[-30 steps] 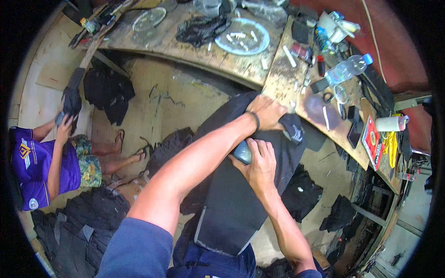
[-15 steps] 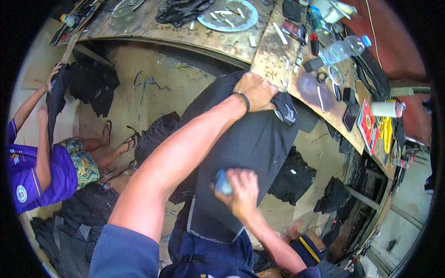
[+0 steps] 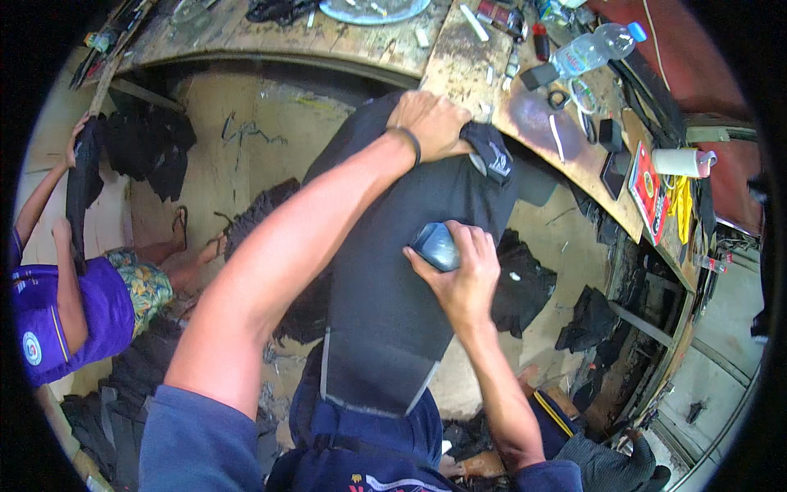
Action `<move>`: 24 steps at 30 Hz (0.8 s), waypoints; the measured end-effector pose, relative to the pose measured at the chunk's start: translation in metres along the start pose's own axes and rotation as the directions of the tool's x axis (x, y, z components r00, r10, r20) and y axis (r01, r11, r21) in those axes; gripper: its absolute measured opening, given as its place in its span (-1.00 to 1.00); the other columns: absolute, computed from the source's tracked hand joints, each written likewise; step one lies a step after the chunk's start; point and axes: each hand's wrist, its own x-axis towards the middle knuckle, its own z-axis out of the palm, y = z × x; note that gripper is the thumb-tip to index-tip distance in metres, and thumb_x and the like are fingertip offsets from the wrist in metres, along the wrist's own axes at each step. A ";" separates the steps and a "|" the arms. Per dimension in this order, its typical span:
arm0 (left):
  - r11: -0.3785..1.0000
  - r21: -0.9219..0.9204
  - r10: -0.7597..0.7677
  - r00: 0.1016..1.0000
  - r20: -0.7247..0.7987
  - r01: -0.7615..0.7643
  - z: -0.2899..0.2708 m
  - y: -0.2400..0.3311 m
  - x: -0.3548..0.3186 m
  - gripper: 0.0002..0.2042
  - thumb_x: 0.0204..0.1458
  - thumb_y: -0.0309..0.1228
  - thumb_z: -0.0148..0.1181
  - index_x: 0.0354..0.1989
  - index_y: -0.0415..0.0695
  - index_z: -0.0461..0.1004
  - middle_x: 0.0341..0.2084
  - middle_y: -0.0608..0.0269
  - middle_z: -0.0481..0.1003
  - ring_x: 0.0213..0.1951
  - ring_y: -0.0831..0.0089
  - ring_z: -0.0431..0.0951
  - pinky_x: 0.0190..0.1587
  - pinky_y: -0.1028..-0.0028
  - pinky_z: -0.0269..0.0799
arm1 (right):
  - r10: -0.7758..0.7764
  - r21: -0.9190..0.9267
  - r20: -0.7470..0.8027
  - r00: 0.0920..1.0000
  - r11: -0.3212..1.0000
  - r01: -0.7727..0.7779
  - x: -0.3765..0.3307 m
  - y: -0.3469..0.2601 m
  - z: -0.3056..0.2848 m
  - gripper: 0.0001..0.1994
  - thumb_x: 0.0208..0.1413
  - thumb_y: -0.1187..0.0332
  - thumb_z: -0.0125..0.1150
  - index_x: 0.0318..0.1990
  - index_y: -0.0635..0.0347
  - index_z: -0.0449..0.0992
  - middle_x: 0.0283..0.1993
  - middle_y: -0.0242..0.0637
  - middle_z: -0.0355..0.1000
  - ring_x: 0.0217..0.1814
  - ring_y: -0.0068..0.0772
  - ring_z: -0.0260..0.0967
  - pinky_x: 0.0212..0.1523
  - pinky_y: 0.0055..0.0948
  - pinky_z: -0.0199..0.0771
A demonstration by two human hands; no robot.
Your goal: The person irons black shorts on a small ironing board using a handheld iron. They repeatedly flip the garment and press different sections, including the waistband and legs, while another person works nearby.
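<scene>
A long piece of black cloth (image 3: 385, 295) lies stretched from the wooden bench toward my lap, its near end bordered by a thin grey edge. At its far end my left hand (image 3: 429, 123) is closed, fingers bunched on the black cloth. A gathered fold with a small pale print (image 3: 492, 156) sticks out beside that hand. In my right hand (image 3: 471, 275) is a rounded, dark blue-grey block (image 3: 437, 246) with a shiny face, gripped between thumb and fingers over the middle of the cloth. Whether the block touches the cloth I cannot tell.
The wooden bench (image 3: 459, 70) carries a water bottle (image 3: 594, 51), a plate (image 3: 373, 8), a red booklet (image 3: 648, 197) and a white cup (image 3: 680, 162). At left, a person in purple (image 3: 74, 307) holds black cloth (image 3: 84, 180). Black scraps (image 3: 520, 279) litter the floor.
My right hand has moved the block up along the cloth and slightly right. My left hand keeps its hold at the far end. The whole view has shifted a little.
</scene>
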 end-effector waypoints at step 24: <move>0.984 -0.149 -0.162 0.865 -0.475 0.102 -0.028 0.006 -0.091 -0.25 0.17 0.15 0.38 0.39 -0.10 0.41 0.27 -0.27 0.53 0.44 -0.04 0.42 0.46 0.01 0.27 | 0.291 0.343 -0.546 0.785 0.933 -0.107 0.091 0.117 0.032 -0.56 0.36 0.11 0.40 0.12 0.24 0.40 -0.26 -0.04 0.53 -0.26 -0.16 0.51 -0.11 -0.11 0.54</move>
